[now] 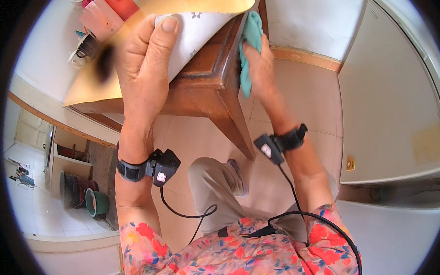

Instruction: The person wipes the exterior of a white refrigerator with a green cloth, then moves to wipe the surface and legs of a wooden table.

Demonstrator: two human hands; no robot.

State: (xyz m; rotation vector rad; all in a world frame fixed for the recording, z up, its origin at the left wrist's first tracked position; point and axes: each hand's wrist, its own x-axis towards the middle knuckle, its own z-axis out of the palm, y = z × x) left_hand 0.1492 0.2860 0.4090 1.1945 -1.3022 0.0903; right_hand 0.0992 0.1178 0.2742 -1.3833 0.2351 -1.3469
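My left hand [146,58] grips the near corner of a yellow table covering [98,84] and holds it folded up, so its white underside with grey flower marks shows. Beneath the lifted part, the corner of a brown wooden table [198,95] is bare. A green-blue cloth [250,47] is in my right hand [260,68], which presses it to the table's right side edge. The fingers of that hand are partly hidden by the cloth. Both wrists wear black straps with small cabled devices.
A red plastic container [117,3], a pink container [102,20] and a black cup [88,45] stand at the table's far left. One table leg [234,130] slants down to the tiled floor. At right is a pale refrigerator [392,96]; a green bucket [97,202] stands lower left.
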